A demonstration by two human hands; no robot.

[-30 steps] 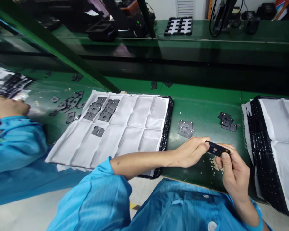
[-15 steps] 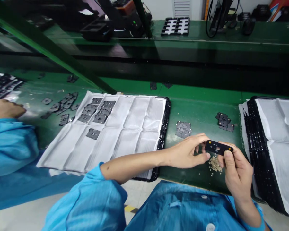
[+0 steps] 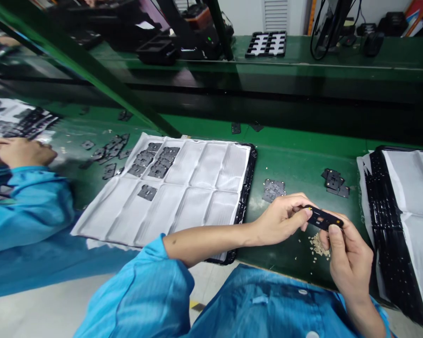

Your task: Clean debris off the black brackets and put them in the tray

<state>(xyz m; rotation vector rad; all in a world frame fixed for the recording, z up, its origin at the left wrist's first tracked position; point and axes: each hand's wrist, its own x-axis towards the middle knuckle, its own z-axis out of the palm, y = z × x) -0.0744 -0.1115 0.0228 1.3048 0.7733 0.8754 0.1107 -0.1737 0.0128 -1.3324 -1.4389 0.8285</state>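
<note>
Right of frame centre, your left hand (image 3: 281, 218) and right hand (image 3: 351, 249) pinch opposite ends of the black plate (image 3: 323, 219), its length sloping down rightward.

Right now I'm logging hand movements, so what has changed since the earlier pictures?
The left hand has brought its thumb back onto the left end of the black part; half a second ago the thumb was off it, a second ago on. Unchanged: the right hand grips the other end, black pieces lie on the white-lined tray, and tan bits on the green bench.
</note>
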